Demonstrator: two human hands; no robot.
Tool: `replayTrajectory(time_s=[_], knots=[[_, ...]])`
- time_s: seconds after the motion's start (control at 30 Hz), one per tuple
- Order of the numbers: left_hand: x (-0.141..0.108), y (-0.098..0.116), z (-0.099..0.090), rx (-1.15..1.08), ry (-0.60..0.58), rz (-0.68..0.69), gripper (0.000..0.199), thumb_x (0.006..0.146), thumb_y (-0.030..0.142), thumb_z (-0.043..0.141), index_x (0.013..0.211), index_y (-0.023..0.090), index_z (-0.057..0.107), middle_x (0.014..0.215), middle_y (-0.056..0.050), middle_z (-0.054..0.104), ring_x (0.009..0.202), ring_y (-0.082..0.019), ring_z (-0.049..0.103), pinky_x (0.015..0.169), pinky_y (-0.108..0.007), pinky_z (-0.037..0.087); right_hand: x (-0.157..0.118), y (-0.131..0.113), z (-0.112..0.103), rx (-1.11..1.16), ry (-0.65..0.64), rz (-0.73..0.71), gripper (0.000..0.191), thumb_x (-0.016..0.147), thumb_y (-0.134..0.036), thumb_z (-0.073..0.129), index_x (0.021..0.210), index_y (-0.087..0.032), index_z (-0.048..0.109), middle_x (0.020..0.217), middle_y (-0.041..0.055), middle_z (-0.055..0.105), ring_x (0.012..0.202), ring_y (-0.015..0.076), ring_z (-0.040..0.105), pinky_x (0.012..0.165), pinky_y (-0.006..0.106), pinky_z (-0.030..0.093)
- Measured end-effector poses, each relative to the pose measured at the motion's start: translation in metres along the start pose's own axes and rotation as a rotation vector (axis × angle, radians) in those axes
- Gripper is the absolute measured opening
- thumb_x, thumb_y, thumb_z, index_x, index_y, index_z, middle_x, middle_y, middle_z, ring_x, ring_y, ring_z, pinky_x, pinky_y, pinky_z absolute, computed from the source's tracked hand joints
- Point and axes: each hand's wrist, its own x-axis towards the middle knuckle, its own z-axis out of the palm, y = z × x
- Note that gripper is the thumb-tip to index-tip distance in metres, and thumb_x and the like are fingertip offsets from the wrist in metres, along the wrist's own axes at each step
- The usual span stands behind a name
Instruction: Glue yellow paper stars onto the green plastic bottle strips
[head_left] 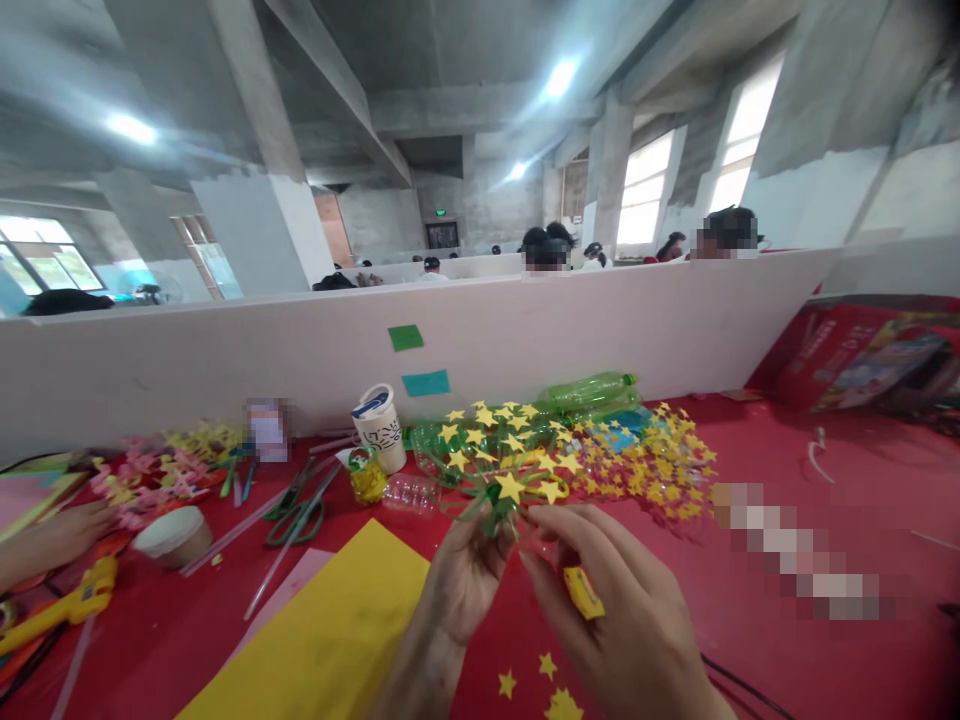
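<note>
Held in front of me is a green plastic bottle piece (495,510), cut into thin strips that fan upward with yellow stars (510,487) on their ends. My left hand (469,560) is closed around its lower part. At its right side is my right hand (619,590), fingers curled, thumb and forefinger close to the strips. A small yellow object (583,592) sits in the curl of that hand; its exact kind is unclear. Below the hands, loose yellow paper stars (547,667) lie on the red tabletop (480,690).
Yellow paper (322,640), scissors (304,510), a white cup (380,430) and a paper cup (174,537) are left. Green bottles (592,395) and more star pieces (660,460) lie behind. A co-worker's hand (64,535) and yellow glue gun (71,605) are far left.
</note>
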Motion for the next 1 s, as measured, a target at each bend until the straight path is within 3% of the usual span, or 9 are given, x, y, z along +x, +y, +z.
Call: replayTrajectory(time_s=[0.4,0.6,0.7,0.87,1.0], knots=[[0.000,0.002,0.002,0.025,0.004,-0.016,0.014,0.079,0.010,0.055,0.091,0.012,0.062,0.072,-0.004,0.067,0.063,-0.011,0.063,0.061,-0.020,0.053,0.007,-0.005,-0.011,0.067,0.036,-0.085,0.020,0.075,-0.006,0.056,0.093,-0.015,0.059,0.081,0.0056,0.062,0.073,0.0142,0.059,0.063,0.024,0.051],[-0.004,0.008,0.005,0.047,0.011,0.002,0.010,0.080,0.009,0.053,0.083,0.012,0.062,0.074,-0.004,0.067,0.064,-0.011,0.063,0.061,-0.020,0.052,0.014,-0.004,-0.021,-0.062,-0.276,-0.163,0.021,0.078,-0.011,0.050,0.093,-0.018,0.062,0.090,0.0067,0.064,0.079,0.0169,0.060,0.066,0.028,0.052],[-0.002,0.009,0.004,0.051,-0.019,0.004,0.008,0.079,0.010,0.055,0.083,0.011,0.061,0.073,-0.004,0.067,0.064,-0.011,0.063,0.061,-0.021,0.053,0.013,-0.001,-0.017,-0.109,-0.329,-0.214,0.023,0.083,-0.008,0.042,0.086,-0.017,0.063,0.083,0.0061,0.064,0.077,0.0164,0.060,0.067,0.028,0.052],[-0.004,0.008,0.004,0.044,-0.008,0.007,0.009,0.080,0.009,0.054,0.077,0.012,0.062,0.073,-0.004,0.066,0.064,-0.011,0.063,0.062,-0.019,0.052,0.010,0.000,-0.012,-0.058,-0.289,-0.210,0.022,0.084,-0.008,0.042,0.086,-0.016,0.063,0.080,0.0060,0.064,0.071,0.0157,0.059,0.061,0.027,0.051],[-0.004,0.004,0.004,-0.002,0.038,-0.006,0.010,0.079,0.007,0.055,0.074,0.012,0.062,0.069,-0.004,0.065,0.064,-0.011,0.062,0.060,-0.019,0.052,0.012,-0.002,-0.013,0.090,-0.226,-0.129,0.018,0.083,-0.008,0.046,0.089,-0.016,0.061,0.088,0.0062,0.065,0.078,0.0144,0.061,0.067,0.025,0.051]])
